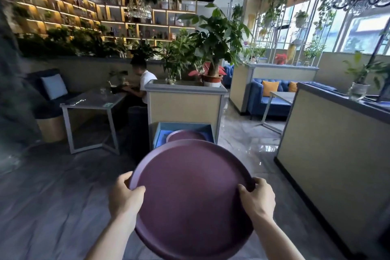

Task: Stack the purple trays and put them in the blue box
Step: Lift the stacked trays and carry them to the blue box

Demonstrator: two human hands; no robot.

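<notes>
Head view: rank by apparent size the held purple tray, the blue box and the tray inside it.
1. Held purple tray, though nearness inflates it.
2. Blue box.
3. Tray in the box, mostly hidden; probably the same size as the held one.

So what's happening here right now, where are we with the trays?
A person carries a large round purple tray in both hands, left hand and right hand gripping opposite rims. Ahead, on the floor against a beige planter divider, the open blue box already holds another purple tray. The carried tray is not in yet.
</notes>
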